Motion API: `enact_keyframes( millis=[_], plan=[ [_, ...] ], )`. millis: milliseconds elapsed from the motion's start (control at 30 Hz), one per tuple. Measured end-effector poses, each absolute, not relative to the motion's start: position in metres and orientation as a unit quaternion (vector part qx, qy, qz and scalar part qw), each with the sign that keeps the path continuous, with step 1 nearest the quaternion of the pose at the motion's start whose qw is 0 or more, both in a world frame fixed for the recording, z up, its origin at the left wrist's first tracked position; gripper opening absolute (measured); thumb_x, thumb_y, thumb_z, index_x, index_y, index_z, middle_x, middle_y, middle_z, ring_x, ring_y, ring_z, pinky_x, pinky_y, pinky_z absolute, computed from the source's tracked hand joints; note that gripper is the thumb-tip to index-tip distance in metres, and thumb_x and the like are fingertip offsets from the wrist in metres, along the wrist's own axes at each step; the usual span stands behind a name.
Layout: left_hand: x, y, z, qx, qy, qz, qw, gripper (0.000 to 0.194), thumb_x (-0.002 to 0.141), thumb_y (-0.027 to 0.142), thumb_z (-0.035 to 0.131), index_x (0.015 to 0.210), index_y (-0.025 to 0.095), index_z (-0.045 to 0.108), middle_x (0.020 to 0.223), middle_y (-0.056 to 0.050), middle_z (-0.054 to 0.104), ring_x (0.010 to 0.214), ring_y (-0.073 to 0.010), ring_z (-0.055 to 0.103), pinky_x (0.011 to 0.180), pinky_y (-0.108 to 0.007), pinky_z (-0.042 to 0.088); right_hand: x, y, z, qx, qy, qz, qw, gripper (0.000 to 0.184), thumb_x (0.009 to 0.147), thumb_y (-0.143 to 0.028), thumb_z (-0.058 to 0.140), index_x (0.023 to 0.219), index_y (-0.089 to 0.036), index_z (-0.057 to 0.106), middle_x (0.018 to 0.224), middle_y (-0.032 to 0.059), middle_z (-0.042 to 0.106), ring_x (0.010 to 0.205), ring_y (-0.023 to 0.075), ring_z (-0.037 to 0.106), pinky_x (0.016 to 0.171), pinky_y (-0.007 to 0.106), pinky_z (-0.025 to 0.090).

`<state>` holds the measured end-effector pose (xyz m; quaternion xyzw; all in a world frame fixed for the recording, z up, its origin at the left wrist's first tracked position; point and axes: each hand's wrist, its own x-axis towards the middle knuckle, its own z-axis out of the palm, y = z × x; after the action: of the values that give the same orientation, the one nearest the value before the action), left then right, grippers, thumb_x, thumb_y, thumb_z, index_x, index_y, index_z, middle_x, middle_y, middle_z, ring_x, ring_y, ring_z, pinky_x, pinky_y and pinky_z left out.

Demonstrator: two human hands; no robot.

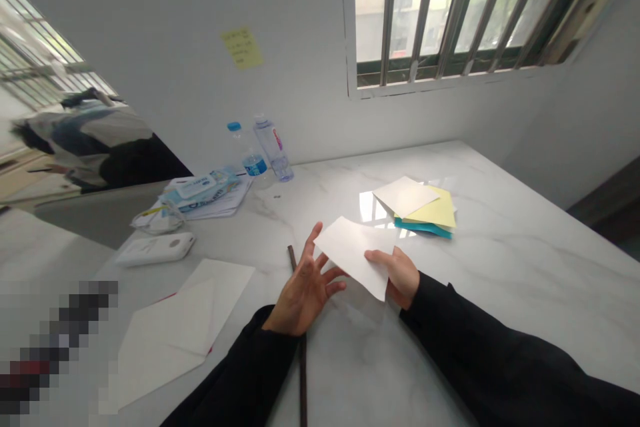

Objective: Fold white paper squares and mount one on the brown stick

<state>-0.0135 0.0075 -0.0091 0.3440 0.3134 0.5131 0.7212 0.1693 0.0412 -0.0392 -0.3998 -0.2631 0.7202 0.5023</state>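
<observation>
A small sheet of white paper [357, 247] is held up over the marble-patterned table. My right hand [400, 275] grips its right side, thumb on top and fingers underneath. At the sheet's left edge, my left hand [311, 287] has its fingers spread, some reaching toward or just under the paper; whether they touch it I cannot tell. Beneath my left wrist lies a thin dark stick [303, 380] on the table. Beyond my right hand sits a loose pile with a white sheet [405, 196], a yellow sheet [440, 207] and a blue sheet [425, 227].
Several white sheets [170, 320] lie at the left, near a white device [157, 249] and a wipes packet [200, 192]. Two plastic bottles [273, 147] stand by the wall, below a yellow sticky note [242, 48]. Another person [100, 137] is at the far left. A barred window [445, 13] is above.
</observation>
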Motion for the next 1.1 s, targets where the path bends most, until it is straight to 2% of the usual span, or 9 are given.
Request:
enact_keyframes(
  millis=[200,300,367,467,567,633,733,933,1100],
  plan=[
    [-0.008,0.008,-0.022,0.316,0.348,0.535,0.703,0.078,0.091,0.048,0.071,0.157,0.039,0.031,0.157,-0.007,0.046,0.123,-0.0282,0.059,0.090,-0.036,0.056,0.167,0.037,-0.045,-0.423,-0.349,0.675,0.493,0.052,0.065,-0.030,0.080,0.113,-0.015,0.068,0.110,0.0113,0.077,0.096,0.0301,0.072,0.084,0.042,0.056],
    [-0.007,0.008,-0.017,0.307,0.341,0.532,0.712,0.078,0.092,0.060,0.064,0.158,0.040,0.030,0.157,-0.008,0.046,0.119,-0.0277,0.062,0.084,-0.034,0.056,0.166,0.035,-0.046,-0.419,-0.340,0.694,0.477,0.051,0.064,-0.030,0.081,0.111,-0.015,0.069,0.105,0.0101,0.077,0.090,0.0285,0.072,0.081,0.040,0.056],
    [-0.007,0.009,-0.011,0.304,0.324,0.523,0.727,0.078,0.091,0.072,0.053,0.158,0.041,0.029,0.156,-0.008,0.048,0.115,-0.0280,0.064,0.079,-0.035,0.057,0.166,0.035,-0.043,-0.404,-0.317,0.720,0.467,0.052,0.062,-0.030,0.082,0.111,-0.015,0.069,0.101,0.0095,0.078,0.086,0.0273,0.072,0.078,0.039,0.056],
    [-0.005,0.009,-0.005,0.304,0.329,0.531,0.719,0.073,0.094,0.075,0.043,0.158,0.042,0.029,0.158,-0.007,0.046,0.122,-0.0293,0.061,0.088,-0.041,0.056,0.167,0.035,-0.039,-0.380,-0.312,0.746,0.450,0.052,0.061,-0.027,0.084,0.109,-0.014,0.070,0.101,0.0099,0.078,0.086,0.0270,0.073,0.079,0.038,0.057],
    [-0.001,0.007,-0.009,0.323,0.370,0.547,0.678,0.073,0.095,0.067,0.051,0.159,0.040,0.028,0.160,-0.005,0.044,0.133,-0.0295,0.055,0.103,-0.044,0.050,0.169,0.033,-0.038,-0.366,-0.333,0.743,0.451,0.051,0.062,-0.026,0.084,0.110,-0.015,0.070,0.107,0.0113,0.077,0.094,0.0291,0.073,0.087,0.042,0.057],
    [0.001,0.006,-0.014,0.341,0.394,0.542,0.659,0.076,0.094,0.064,0.057,0.159,0.038,0.028,0.160,-0.005,0.044,0.136,-0.0295,0.053,0.107,-0.043,0.048,0.169,0.032,-0.040,-0.370,-0.349,0.733,0.451,0.052,0.064,-0.027,0.084,0.112,-0.015,0.069,0.111,0.0122,0.077,0.098,0.0307,0.073,0.090,0.045,0.056],
    [0.005,0.004,-0.020,0.355,0.424,0.528,0.644,0.079,0.093,0.061,0.061,0.160,0.036,0.028,0.158,-0.006,0.047,0.137,-0.0301,0.053,0.107,-0.040,0.049,0.169,0.032,-0.046,-0.383,-0.404,0.701,0.446,0.052,0.066,-0.029,0.083,0.115,-0.015,0.068,0.112,0.0130,0.076,0.100,0.0322,0.072,0.093,0.049,0.055],
    [0.009,0.000,-0.021,0.404,0.402,0.514,0.642,0.092,0.091,0.065,0.060,0.163,0.038,0.009,0.158,-0.012,0.045,0.132,-0.0342,0.057,0.103,-0.047,0.050,0.169,0.035,-0.051,-0.375,-0.487,0.641,0.459,0.043,0.072,-0.029,0.079,0.112,-0.016,0.067,0.109,0.0115,0.075,0.102,0.0322,0.070,0.095,0.053,0.054],
    [0.007,0.002,-0.022,0.449,0.413,0.514,0.603,0.086,0.093,0.053,0.065,0.163,0.034,0.017,0.163,-0.011,0.039,0.144,-0.0321,0.045,0.114,-0.046,0.041,0.169,0.033,-0.050,-0.366,-0.507,0.622,0.471,0.051,0.073,-0.028,0.080,0.120,-0.017,0.065,0.127,0.0144,0.069,0.113,0.0345,0.066,0.097,0.053,0.053]
  ],
)
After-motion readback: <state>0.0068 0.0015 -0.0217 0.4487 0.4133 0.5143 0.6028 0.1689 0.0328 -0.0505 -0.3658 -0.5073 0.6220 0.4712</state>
